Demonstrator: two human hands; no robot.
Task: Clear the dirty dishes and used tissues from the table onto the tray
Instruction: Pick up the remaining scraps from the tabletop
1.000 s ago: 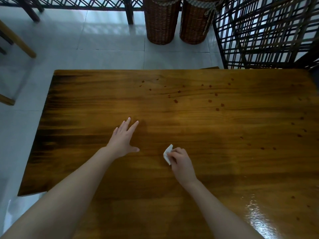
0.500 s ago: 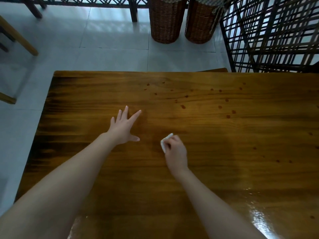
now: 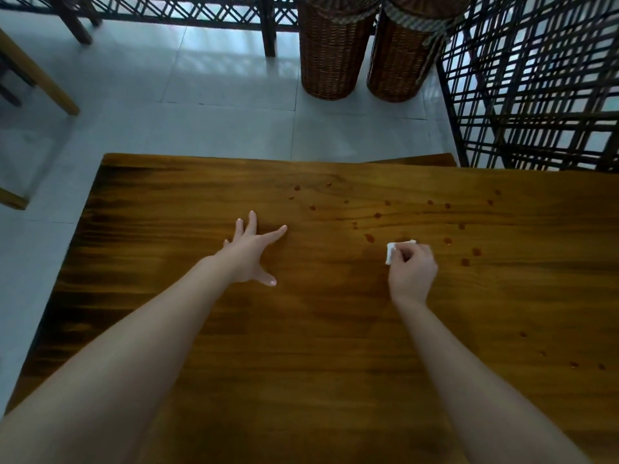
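Note:
My right hand [image 3: 413, 271] grips a small folded white tissue [image 3: 390, 252] and holds it against the wooden table [image 3: 201, 329], right of centre. Several dark brown droplets [image 3: 464, 261] speckle the wood around and beyond the tissue. My left hand [image 3: 249, 251] lies flat on the table left of centre, fingers straight and spread, holding nothing. No dishes and no tray are in view.
Two tall wicker baskets [image 3: 330, 51] stand on the white tiled floor beyond the table's far edge. A dark lattice screen [image 3: 536, 78] rises at the far right. Wooden chair legs [image 3: 37, 75] show at the far left.
My right hand has carried the tissue across the table, away from me and to the right, up to the droplets. My left hand stays flat on the wood. The camera has tilted up.

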